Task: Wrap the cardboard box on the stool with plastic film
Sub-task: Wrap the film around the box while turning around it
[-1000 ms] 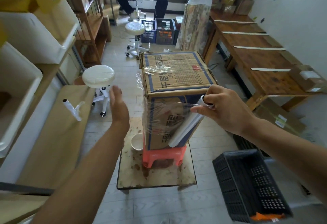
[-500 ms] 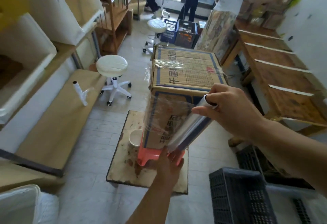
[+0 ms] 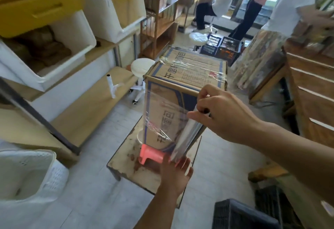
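A tall cardboard box point(image 3: 191, 69) with blue print stands on a small red plastic stool point(image 3: 151, 154), which rests on a low worn platform point(image 3: 124, 158). Clear plastic film clings across the box's top and near face. A film roll point(image 3: 188, 134) slants along the box's near right edge. My right hand point(image 3: 222, 115) grips the roll's upper end. My left hand point(image 3: 174, 172) holds its lower end, beside the stool. The roll's core is mostly hidden by the film and my hands.
White bins point(image 3: 59, 44) and shelves line the left side. A white rolling stool point(image 3: 141, 68) stands behind the box. A black crate point(image 3: 242, 214) sits at the near right, a wooden table point(image 3: 310, 87) to the right. People stand at the back by blue crates point(image 3: 222, 47).
My view has swung left around the box. The left hand went from open in the air to the roll's lower end. Film now stretches over the near face.
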The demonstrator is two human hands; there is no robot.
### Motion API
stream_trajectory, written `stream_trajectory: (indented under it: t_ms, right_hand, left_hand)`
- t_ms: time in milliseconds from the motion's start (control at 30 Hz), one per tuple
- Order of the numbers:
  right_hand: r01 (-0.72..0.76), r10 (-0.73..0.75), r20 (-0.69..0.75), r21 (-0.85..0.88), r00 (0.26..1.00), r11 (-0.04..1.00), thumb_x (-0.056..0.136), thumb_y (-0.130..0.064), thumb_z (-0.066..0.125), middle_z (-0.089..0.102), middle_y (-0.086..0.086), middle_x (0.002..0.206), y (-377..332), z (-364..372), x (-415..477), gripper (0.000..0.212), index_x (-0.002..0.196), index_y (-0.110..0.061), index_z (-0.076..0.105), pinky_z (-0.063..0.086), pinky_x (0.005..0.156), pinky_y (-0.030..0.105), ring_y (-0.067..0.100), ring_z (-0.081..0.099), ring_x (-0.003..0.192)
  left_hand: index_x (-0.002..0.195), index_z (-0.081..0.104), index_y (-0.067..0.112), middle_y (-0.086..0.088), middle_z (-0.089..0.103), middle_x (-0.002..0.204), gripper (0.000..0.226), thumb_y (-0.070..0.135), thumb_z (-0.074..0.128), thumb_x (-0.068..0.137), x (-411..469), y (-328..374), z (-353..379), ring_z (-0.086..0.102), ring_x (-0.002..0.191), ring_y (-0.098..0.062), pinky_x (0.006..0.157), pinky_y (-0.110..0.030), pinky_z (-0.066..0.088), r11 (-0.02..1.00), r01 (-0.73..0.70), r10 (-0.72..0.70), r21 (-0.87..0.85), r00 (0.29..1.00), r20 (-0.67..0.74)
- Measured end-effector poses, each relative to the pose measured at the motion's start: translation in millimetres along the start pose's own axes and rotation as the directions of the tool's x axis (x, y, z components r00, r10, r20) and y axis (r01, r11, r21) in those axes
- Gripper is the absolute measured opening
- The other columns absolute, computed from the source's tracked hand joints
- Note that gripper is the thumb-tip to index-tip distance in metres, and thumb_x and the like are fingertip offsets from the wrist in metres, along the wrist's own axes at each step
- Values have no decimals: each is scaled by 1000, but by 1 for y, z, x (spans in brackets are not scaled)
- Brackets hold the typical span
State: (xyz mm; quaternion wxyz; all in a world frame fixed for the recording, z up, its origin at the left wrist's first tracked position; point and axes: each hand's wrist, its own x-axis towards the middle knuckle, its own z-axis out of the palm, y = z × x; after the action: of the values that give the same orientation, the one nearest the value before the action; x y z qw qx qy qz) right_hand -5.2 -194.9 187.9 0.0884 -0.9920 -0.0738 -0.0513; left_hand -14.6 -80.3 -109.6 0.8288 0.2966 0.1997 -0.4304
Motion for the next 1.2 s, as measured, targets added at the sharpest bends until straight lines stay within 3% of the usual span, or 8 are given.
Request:
stream_trajectory:
  t_ms: [133, 533, 633, 700, 767, 867, 1033, 1200]
  right_hand:
    - [7, -7, -5, 22, 1000, 1000, 89, -57, 57, 53, -14, 92, 3, -9, 4, 36, 80, -24, 68, 55, 68, 27, 4, 56, 72]
    - [30, -30, 12, 51, 999, 998, 86, -57, 62, 53, -16, 92, 7, -16, 17, 36, 88, -23, 72, 39, 65, 14, 2, 51, 77]
    - [31, -30, -6, 66, 1000, 997, 88, -52, 64, 52, -15, 93, 4, -18, 22, 30, 84, -22, 69, 35, 64, 12, -1, 50, 76]
    - [27, -27, -4, 64, 1000, 998, 89, -50, 64, 50, -17, 91, 3, -18, 24, 30, 80, -22, 67, 33, 64, 11, -1, 50, 76]
    - [29, -29, -6, 57, 1000, 998, 90, -50, 64, 49, -18, 91, 3, -16, 25, 31, 79, -21, 69, 34, 63, 11, -1, 50, 77]
    - [25, -25, -1, 61, 1000, 998, 90, -52, 61, 51, -16, 93, 1, -12, 27, 33, 81, -21, 71, 41, 64, 14, 2, 52, 77]
    - [25, -26, 11, 66, 1000, 998, 91, -51, 59, 51, -16, 94, -1, -11, 28, 33, 82, -22, 70, 48, 66, 20, 3, 54, 75]
    - [16, -16, 4, 64, 1000, 998, 93, -46, 60, 52, -13, 97, 1, -12, 26, 29, 83, -21, 69, 47, 68, 21, 2, 53, 80]
  left_hand:
    - [132, 56, 2, -12, 63, 133, 64, 51, 38, 95, -21, 6, 21, 57, 122, -22, 91, -39, 42, 949, 107, -144, -296, 984, -107]
    - [132, 57, 4, -15, 68, 125, 55, 39, 51, 90, -38, 23, 23, 59, 115, -28, 87, -42, 43, 994, 99, -108, -45, 959, -261]
    - [133, 51, -2, -16, 64, 104, 42, 24, 47, 99, -52, 36, 24, 66, 88, -20, 78, -35, 57, 982, -64, 136, 177, 890, -436]
    - [123, 49, 0, -14, 60, 96, 26, 14, 46, 103, -62, 69, 30, 68, 66, -5, 58, -17, 55, 862, -342, 498, 375, 713, -494]
    - [125, 54, 16, -9, 61, 119, 26, 28, 49, 102, -73, 108, 44, 69, 101, -10, 88, -26, 55, 688, -551, 720, 471, 600, -349]
    - [141, 50, 28, 5, 52, 145, 42, 43, 43, 102, -77, 149, 68, 45, 137, -15, 115, -40, 34, 618, -592, 754, 517, 633, -176]
    - [100, 67, 32, 26, 74, 85, 49, 43, 20, 108, -74, 176, 100, 68, 94, 7, 78, -13, 48, 626, -569, 648, 533, 760, 49]
    - [105, 67, 25, 13, 78, 90, 58, 48, 13, 107, -65, 205, 107, 72, 88, 2, 78, -18, 53, 645, -533, 549, 547, 822, 154]
